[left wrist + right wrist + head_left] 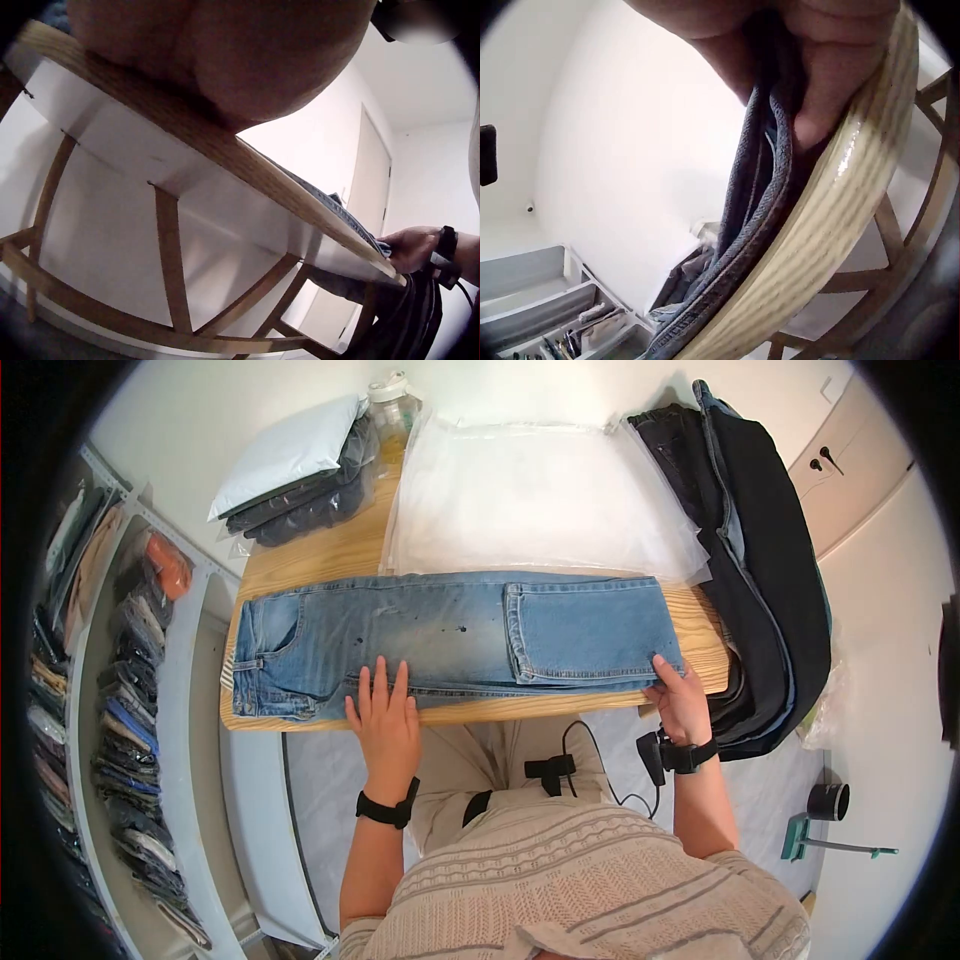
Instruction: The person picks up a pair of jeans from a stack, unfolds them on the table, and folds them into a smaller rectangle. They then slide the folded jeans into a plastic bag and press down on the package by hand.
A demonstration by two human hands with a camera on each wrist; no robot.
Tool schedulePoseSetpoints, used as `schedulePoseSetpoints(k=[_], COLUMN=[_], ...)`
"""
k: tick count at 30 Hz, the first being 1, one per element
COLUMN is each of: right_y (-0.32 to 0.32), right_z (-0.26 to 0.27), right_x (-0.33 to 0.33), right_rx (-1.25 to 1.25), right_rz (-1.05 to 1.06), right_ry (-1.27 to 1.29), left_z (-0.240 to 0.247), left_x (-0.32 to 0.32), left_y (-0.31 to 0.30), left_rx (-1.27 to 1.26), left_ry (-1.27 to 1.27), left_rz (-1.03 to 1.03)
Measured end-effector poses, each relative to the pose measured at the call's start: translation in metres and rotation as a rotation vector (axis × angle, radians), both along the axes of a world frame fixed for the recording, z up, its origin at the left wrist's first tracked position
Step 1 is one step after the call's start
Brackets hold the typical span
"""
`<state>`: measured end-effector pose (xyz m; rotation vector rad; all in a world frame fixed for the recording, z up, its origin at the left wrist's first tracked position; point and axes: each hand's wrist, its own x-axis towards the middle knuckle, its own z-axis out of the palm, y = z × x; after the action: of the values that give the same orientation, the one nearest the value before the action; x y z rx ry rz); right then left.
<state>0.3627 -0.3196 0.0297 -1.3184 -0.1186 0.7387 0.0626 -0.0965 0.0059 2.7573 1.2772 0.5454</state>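
Note:
Blue jeans [420,630] lie folded lengthwise across the wooden table [240,722], waistband at the left. One leg end is turned back over the right part, its hem showing near the middle. My left hand [385,725] rests with spread, straight fingers on the near edge of the jeans. At the right end, my right hand [682,698] grips the near corner of the fold, thumb on top. In the right wrist view, the layered denim [761,180] runs between the thumb and fingers of that hand, close over the table edge.
Clear plastic bags [540,490] lie stacked behind the jeans. Packed garments [300,465] and a bottle [393,410] stand at the back left. Dark trousers [770,560] hang over the right side of the table. A shelf [185,550] of bagged clothes stands at the left.

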Motion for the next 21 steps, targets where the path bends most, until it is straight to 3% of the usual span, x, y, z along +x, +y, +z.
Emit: schedulePoseSetpoints(k=[11,16,17,18,20,21], right_y=[-0.004,-0.010,-0.020,-0.018,0.003,0.010], right_z=[0.007,0.011,-0.001,0.004,0.028,0.039], right_x=[0.002,0.018,0.031,0.028,0.001,-0.017], right_rx=[0.031,0.067,-0.089,-0.095,-0.580,-0.475], right_rz=[-0.050,-0.089,-0.202,-0.205,-0.377,-0.214], right_ry=[-0.036,-0.164,-0.315,-0.317,-1.298,-1.183], left_z=[0.000,0.006,0.006,0.006,0.007,0.007], left_x=[-0.002,0.010,0.017,0.020,0.025,0.026], left_y=[0.000,-0.015,-0.023,-0.026,-0.029,-0.029], left_rx=[0.035,-0.004,0.020,0.015,0.017,0.010], left_ry=[0.028,0.008,0.011,0.009,0.014,0.013], left_rz=[-0.015,-0.079,-0.094,-0.097,-0.072,-0.078])
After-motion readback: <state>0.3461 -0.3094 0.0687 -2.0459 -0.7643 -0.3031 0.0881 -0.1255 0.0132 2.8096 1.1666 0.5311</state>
